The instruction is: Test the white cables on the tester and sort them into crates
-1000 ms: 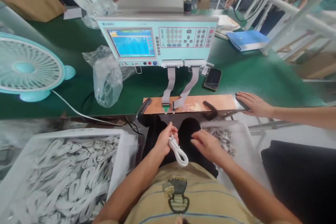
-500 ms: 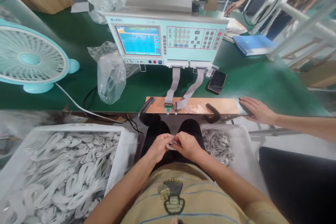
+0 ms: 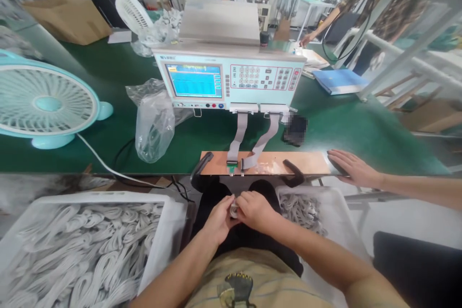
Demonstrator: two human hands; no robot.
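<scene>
Above my lap, my left hand [image 3: 218,220] and my right hand [image 3: 257,211] meet, both closed on a small coiled white cable [image 3: 234,210]. Only a bit of the coil shows between the fingers; its ends are hidden. Just beyond them, at the bench edge, lies a copper-coloured board [image 3: 277,163] with two grey ribbon cables [image 3: 236,142] running to its small connectors. Those ribbons come from a bench tester [image 3: 231,77] whose screen is lit. To my left is a white bin [image 3: 164,199] heaped with coiled white cables [image 3: 90,245].
A second bin [image 3: 342,231] with white cables stands at my right. Another person's hand [image 3: 355,169] rests at the board's right end. A teal fan [image 3: 48,101], a plastic bag [image 3: 153,127], a phone [image 3: 296,130] and a blue folder [image 3: 341,82] are on the green bench.
My view has tilted up, so the bench sits lower and a person behind the tester shows. My fingers have shifted around the cable coil, which is still held between both hands.
</scene>
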